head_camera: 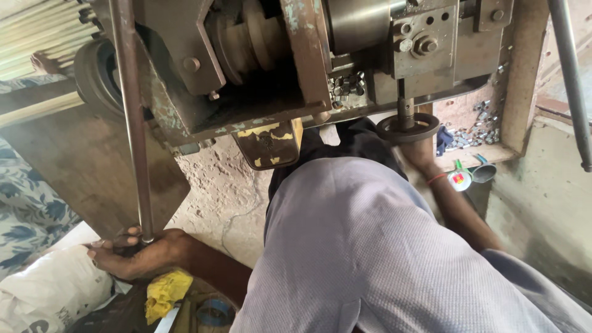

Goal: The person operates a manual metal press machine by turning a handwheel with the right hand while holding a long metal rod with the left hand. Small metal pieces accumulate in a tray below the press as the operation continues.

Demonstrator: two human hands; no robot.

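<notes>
**Old workshop machine gripped at rod and handwheel**

A worn, grease-darkened metal machine is seen from above, with the person's two hands set well apart at its lower controls. The left hand is closed around the foot of a long, thin steel rod, which runs almost upright along the machine's left side; the low grip appears chosen for leverage, since the rod's upper end passes out of the frame. The right hand is raised to a small dark handwheel fixed on a short vertical spindle beneath the machine's bolted front plate. It is blurred and partly covered by the wheel, so whether the fingers are clamped on the rim cannot be told. A red thread is worn at that wrist.

The lower frame is filled by the person's pale lilac shirt. Loose nuts and small metal pieces are heaped in a wooden tray just right of the handwheel, seemingly kept within easy reach. A yellow cloth lies just beside the left forearm, a white sack is near the left hand, and cracked concrete floor shows beneath the machine.
</notes>
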